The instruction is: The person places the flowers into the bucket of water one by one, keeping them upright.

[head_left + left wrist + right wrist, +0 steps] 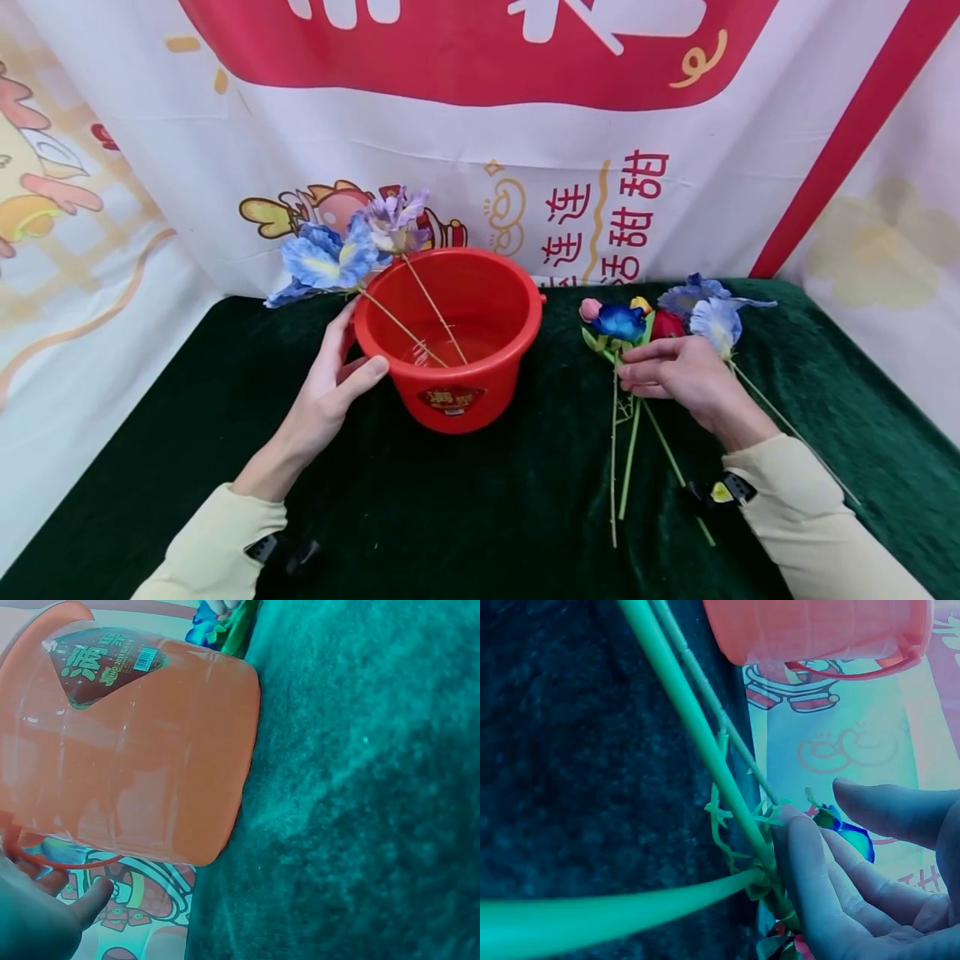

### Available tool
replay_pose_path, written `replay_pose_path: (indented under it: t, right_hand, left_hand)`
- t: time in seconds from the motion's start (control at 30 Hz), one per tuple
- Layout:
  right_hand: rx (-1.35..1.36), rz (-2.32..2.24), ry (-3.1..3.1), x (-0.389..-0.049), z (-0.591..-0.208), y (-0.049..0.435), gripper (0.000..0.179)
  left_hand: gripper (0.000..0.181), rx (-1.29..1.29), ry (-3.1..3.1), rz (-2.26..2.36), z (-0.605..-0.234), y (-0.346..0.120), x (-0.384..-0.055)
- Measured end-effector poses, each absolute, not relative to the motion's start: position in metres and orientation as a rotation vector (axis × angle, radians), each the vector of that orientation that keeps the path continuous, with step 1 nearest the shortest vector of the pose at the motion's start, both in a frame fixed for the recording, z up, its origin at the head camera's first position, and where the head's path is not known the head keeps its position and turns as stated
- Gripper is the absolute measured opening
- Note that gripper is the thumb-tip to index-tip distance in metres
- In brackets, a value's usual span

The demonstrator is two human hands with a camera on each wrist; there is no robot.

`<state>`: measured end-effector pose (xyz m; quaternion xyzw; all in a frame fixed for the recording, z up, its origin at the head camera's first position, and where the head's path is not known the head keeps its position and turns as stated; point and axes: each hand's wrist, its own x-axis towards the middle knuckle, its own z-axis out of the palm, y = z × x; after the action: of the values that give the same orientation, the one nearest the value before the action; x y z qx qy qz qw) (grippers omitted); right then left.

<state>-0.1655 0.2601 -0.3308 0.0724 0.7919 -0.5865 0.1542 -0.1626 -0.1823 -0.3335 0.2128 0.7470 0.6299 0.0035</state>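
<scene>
My left hand holds the side of a red plastic bucket at its rim, thumb in front and fingers behind. A blue iris and a purple iris lean in the bucket, heads over its back left rim. To the right, my right hand is over several artificial flowers lying on the cloth. Its fingers touch green stems just below a blue rose, while the thumb stands apart. Close by are a pink bud, a red flower and a pale blue iris.
Dark green velvet cloth covers the table. Behind it hangs a white and red printed banner. The pale blue iris's long stem runs beneath the right forearm. A red bucket handle hangs on the outside.
</scene>
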Motion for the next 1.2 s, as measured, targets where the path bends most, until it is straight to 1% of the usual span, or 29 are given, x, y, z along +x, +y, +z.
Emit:
replay_pose_path:
  t: [0.33,0.73,1.2]
  right_hand:
    - [0.247,-1.623,2.272,-0.166,-0.337,0.261,0.051]
    - [0.214,-1.573,2.277,-0.166,-0.350,0.260,0.052]
    - [0.223,-1.587,2.295,-0.166,-0.346,0.257,0.051]
  left_hand:
    - [0.072,0.662,2.325,1.979,-0.334,-0.182,-0.164]
    - [0.074,0.655,2.324,1.949,-0.333,-0.183,-0.163]
    - [0.073,0.646,2.344,1.942,-0.333,-0.184,-0.163]
